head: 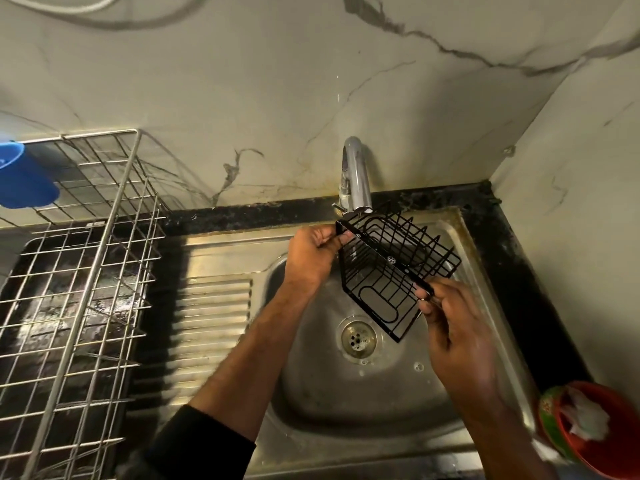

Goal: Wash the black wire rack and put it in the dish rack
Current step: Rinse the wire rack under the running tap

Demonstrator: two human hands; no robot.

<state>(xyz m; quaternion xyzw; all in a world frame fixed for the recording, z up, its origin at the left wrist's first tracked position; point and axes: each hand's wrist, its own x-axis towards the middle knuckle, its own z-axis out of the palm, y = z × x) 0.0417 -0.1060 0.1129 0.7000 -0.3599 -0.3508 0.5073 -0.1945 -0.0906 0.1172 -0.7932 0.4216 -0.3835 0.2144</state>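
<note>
From the head view, the black wire rack (391,268) hangs tilted over the sink (346,386), just under the tap (355,174). The left hand (313,259) pinches its far corner; the right hand (457,327) pinches its near corner. The dish rack (79,271) stands well left of the sink on the worktop.

The wire rack (394,268) is black, the sink (221,247) silver-grey, the cup (26,178) blue, the bowl (595,441) red with green pattern, the wall (277,81) white marble with grey veins.

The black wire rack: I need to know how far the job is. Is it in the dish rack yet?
No. Both hands, left hand and right hand, hold the black wire rack tilted over the sink, under the tap.
</note>
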